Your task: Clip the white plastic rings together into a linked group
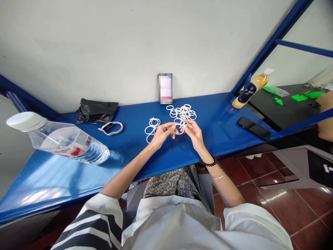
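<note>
Between my two hands is a thin white ring (178, 133), held above the blue table near its front edge. My left hand (164, 133) pinches its left side between thumb and fingers. On its right side, my right hand (193, 133) has thumb and fingertips closed on it. Just beyond the right hand lies a loose pile of white rings (185, 111). A smaller group of white rings (149, 130) lies left of my left hand, partly hidden behind it. Fine details of the held ring are too small to make out.
A large water bottle (78, 144) stands at the left, near a black plastic bag (97, 111) and a watch (111, 128). One phone (165, 88) leans on the wall; another phone (253, 127) lies right, by a drink bottle (251, 91). The blue table (130, 152) ends before my lap.
</note>
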Motion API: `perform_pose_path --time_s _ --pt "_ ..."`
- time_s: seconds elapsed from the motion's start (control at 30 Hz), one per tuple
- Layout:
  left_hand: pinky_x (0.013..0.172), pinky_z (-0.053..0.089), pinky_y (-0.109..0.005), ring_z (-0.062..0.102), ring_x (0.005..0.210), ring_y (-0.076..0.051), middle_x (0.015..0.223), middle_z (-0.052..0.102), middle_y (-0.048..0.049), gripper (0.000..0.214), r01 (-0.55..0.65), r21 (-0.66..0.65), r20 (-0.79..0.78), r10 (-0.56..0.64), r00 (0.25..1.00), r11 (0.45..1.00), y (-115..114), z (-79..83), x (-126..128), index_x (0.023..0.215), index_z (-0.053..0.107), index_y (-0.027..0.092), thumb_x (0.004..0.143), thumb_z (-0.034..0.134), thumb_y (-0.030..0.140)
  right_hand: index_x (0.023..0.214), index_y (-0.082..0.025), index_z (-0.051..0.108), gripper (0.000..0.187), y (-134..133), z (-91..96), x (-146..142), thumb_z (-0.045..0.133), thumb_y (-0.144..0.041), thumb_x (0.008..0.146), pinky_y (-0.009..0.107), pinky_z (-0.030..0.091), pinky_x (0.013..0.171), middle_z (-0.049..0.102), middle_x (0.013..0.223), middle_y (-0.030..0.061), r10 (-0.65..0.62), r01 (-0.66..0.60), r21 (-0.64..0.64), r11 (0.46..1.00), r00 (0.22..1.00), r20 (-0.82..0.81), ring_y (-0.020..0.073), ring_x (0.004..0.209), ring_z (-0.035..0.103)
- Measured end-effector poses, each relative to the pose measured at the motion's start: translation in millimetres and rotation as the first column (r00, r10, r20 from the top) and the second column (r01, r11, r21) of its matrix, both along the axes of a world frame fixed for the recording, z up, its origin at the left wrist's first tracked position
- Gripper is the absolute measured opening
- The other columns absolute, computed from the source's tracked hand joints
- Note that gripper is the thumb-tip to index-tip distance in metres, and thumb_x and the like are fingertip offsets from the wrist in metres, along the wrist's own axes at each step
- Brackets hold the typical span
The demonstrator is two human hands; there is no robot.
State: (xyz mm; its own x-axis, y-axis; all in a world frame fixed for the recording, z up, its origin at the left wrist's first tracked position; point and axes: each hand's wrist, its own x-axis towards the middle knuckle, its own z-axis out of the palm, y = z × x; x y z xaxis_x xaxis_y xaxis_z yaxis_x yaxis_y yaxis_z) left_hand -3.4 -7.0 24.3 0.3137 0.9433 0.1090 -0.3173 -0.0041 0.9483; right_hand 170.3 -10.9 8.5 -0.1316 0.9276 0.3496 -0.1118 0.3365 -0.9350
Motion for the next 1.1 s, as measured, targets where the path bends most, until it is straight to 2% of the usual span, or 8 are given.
perform_pose_path --time_s 0.33,0.43,0.63,0.77,0.87,0.97,1.03,1.1 --pt "0.06 0.047 -0.024 0.058 0.057 -0.01 0.074 0.068 -0.0025 0.044 -0.07 0.044 -0.072 0.073 0.995 0.997 4.2 -5.7 0.0 0.098 0.072 0.014 0.075 0.074 0.051 0.106 -0.024 0.068 0.029 1.2 -1.3 -0.2 0.064 -0.045 0.087 0.034 0.055 0.082 0.071 0.087 0.0026 -0.037 0.038 -0.006 0.999 0.997 0.075 0.0176 0.082 0.066" --pt "0.06 0.046 -0.024 0.057 0.058 -0.01 0.071 0.067 -0.0025 0.047 -0.064 0.094 -0.137 0.076 0.988 0.994 5.8 -9.0 0.7 0.096 0.073 0.013 0.075 0.072 0.055 0.1 -0.024 0.07 0.024 -0.6 0.0 -0.6 0.066 -0.043 0.086 0.032 0.055 0.079 0.07 0.087 0.0022 -0.028 0.027 0.02 0.999 0.997 0.074 0.0162 0.079 0.066" --pt "0.061 0.046 -0.025 0.057 0.058 -0.011 0.064 0.063 -0.0015 0.049 -0.071 0.141 -0.208 0.1 0.973 0.987 7.2 -15.2 1.3 0.09 0.073 0.012 0.076 0.07 0.058 0.106 -0.023 0.068 0.026 -4.0 2.7 -2.3 0.062 -0.043 0.089 0.032 0.054 0.079 0.069 0.083 0.0017 0.039 -0.04 0.021 0.999 0.995 0.088 0.0155 0.078 0.065" --pt "0.061 0.046 -0.025 0.056 0.057 -0.01 0.066 0.062 -0.0001 0.043 -0.09 0.131 -0.12 0.106 0.987 0.987 6.7 -13.4 1.5 0.09 0.072 0.013 0.076 0.072 0.054 0.106 -0.025 0.067 0.024 -2.1 0.8 -1.9 0.064 -0.04 0.088 0.032 0.053 0.081 0.067 0.093 0.0034 -0.055 0.037 0.11 0.993 0.985 0.165 0.0169 0.086 0.063" --pt "0.059 0.044 -0.023 0.054 0.056 -0.008 0.066 0.06 0.0012 0.04 -0.086 0.1 -0.022 0.088 0.996 0.991 6.5 -10.8 0.8 0.092 0.07 0.014 0.076 0.073 0.051 0.112 -0.027 0.065 0.028 -0.3 -0.3 -0.7 0.065 -0.038 0.087 0.032 0.053 0.083 0.064 0.109 0.0057 -0.111 0.071 0.193 0.979 0.973 0.204 0.0185 0.098 0.062" --pt "0.059 0.043 -0.023 0.054 0.057 -0.008 0.067 0.06 0.0016 0.037 -0.092 0.051 0.047 0.09 0.995 0.994 7.2 -10.1 -0.6 0.092 0.069 0.015 0.076 0.075 0.048 0.117 -0.027 0.062 0.034 -0.1 -1.8 -1.4 0.066 -0.037 0.086 0.033 0.054 0.087 0.063 0.119 0.0069 -0.025 -0.006 0.149 0.989 0.98 0.2 0.0198 0.106 0.062" --pt "0.059 0.043 -0.022 0.054 0.057 -0.008 0.067 0.06 0.002 0.035 -0.104 0.014 0.08 0.102 0.992 0.995 8.2 -11.1 -1.5 0.092 0.068 0.015 0.076 0.075 0.045 0.115 -0.026 0.063 0.033 -0.4 -3.3 -3.3 0.067 -0.039 0.085 0.034 0.055 0.089 0.067 0.112 0.0067 0.023 -0.039 0.088 0.995 0.984 0.177 0.0194 0.101 0.065" --pt "0.059 0.043 -0.022 0.055 0.057 -0.008 0.066 0.059 0.0022 0.034 -0.113 -0.013 0.1 0.114 0.988 0.994 9.2 -12.8 -1.8 0.093 0.068 0.015 0.076 0.075 0.044 0.109 -0.024 0.066 0.029 -0.5 -4.9 -5.3 0.067 -0.04 0.085 0.035 0.056 0.088 0.071 0.103 0.0058 0.014 -0.021 0.047 0.999 0.988 0.154 0.0184 0.092 0.068"
